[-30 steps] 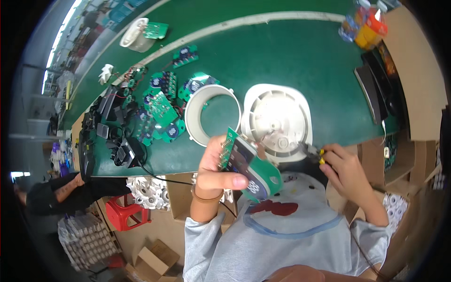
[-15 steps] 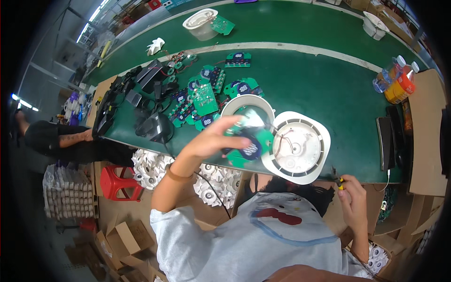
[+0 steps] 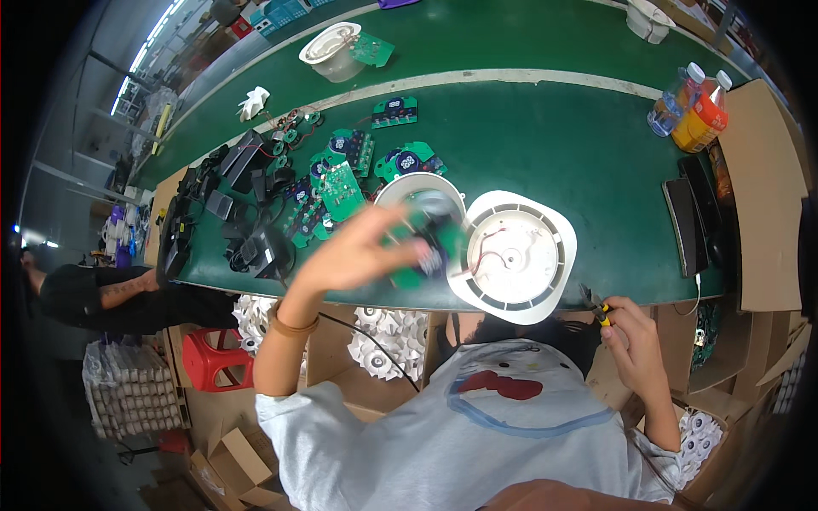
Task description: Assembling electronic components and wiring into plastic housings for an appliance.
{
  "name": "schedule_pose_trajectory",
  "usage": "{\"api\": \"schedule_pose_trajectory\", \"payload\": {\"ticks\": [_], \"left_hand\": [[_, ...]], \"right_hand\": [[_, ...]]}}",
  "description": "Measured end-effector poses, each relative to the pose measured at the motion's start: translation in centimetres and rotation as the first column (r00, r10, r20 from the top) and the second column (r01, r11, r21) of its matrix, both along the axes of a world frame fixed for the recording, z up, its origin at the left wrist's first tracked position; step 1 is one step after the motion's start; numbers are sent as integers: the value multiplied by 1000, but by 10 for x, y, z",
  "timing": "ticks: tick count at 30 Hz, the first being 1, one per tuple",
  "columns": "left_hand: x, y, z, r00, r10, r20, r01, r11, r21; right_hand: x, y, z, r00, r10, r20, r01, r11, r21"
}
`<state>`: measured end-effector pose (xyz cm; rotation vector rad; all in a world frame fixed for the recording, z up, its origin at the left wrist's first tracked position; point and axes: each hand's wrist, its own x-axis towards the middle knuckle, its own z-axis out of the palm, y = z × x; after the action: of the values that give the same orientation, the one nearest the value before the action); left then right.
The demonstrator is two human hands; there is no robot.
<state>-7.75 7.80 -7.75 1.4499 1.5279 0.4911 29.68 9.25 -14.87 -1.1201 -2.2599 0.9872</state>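
The left hand (image 3: pixel 354 255) reached over the green tabletop (image 3: pixel 588 153), thumb and blurred fingers pinching a circuit board (image 3: pixel 430 255) near the white ring (image 3: pixel 421 180). I saw the right hand (image 3: pixel 633 339) curled around cutters (image 3: pixel 603 317) at the near edge; open room spread beyond the white base (image 3: pixel 535 247).

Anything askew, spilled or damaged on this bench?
No spill or clear damage shows. One green board sits askew at the rim of the far white tub, and other boards lie heaped untidily. The left hand holds a motion-blurred board, hard to judge.
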Motion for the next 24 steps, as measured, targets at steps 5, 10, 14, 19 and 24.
{"api": "schedule_pose_trajectory", "payload": {"ticks": [5, 10, 14, 19, 24], "left_hand": [[-12, -9, -8, 977, 152, 147, -199, 892, 406], [-48, 5, 6, 859, 291, 422, -490, 710, 506], [-103, 14, -21, 841, 482, -248, -203, 705, 680], [-88, 2, -42, 521, 570, -636, 171, 660, 731], [15, -27, -51, 906, 36, -421, 242, 773, 587]], "right_hand": [[-3, -2, 2, 1000, 2, -18, -2, 1000, 9], [0, 1, 2, 1000, 15, -20, -15, 1000, 8], [-3, 0, 0, 1000, 7, -27, -7, 1000, -6], [-2, 3, -4, 999, -2, -40, 2, 1000, 3], [6, 10, -10, 991, -121, -56, 123, 992, 41]]}}
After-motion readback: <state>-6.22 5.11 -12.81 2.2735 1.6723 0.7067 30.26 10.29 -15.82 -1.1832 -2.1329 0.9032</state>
